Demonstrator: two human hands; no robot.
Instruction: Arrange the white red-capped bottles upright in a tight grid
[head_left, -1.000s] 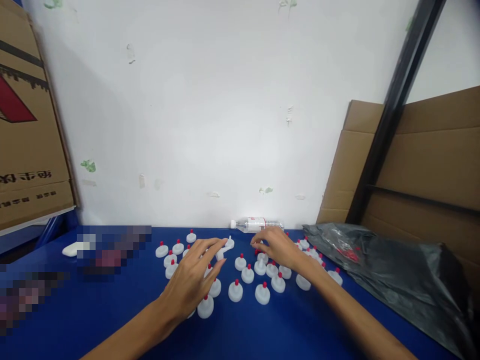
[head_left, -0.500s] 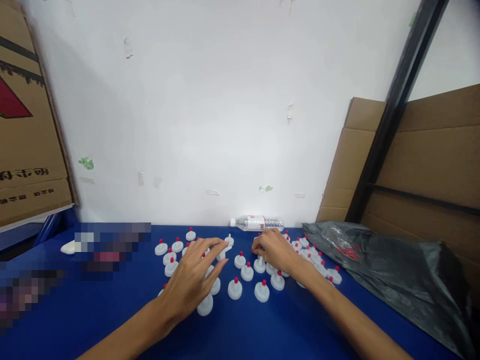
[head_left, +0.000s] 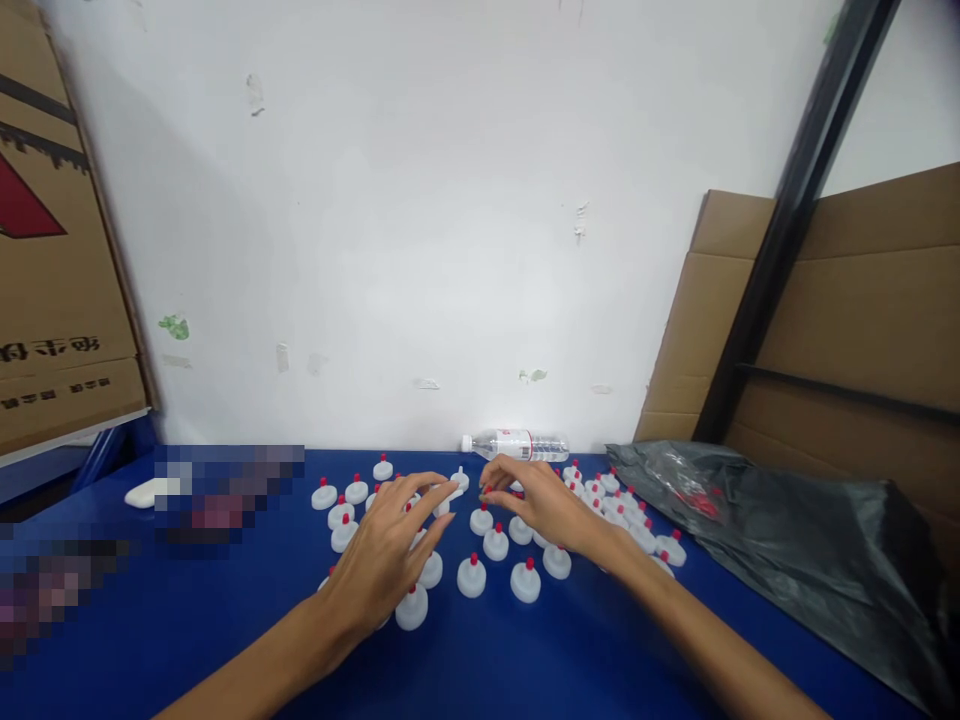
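Observation:
Several white nozzle caps with red tips (head_left: pixel 472 577) stand scattered on the blue table (head_left: pixel 525 660). My left hand (head_left: pixel 382 556) lies over the left part of the cluster, with thumb and forefinger pinched on a white cap without a red tip (head_left: pixel 444 506). My right hand (head_left: pixel 541 506) reaches in from the right, and its fingertips pinch a small red tip (head_left: pixel 486 490) just beside that cap. Another untipped white cap (head_left: pixel 460 482) stands right behind the fingertips.
A clear water bottle (head_left: pixel 516 444) lies against the white wall. A black plastic bag (head_left: pixel 795 550) covers the table's right side, in front of cardboard sheets (head_left: pixel 862 320) and a black post. A cardboard box (head_left: pixel 52 260) stands at left, with a white object (head_left: pixel 142 493) below it.
My right hand has moved left from the caps on the right, and its fingertips now sit close to my left hand's fingertips. My left hand has barely shifted.

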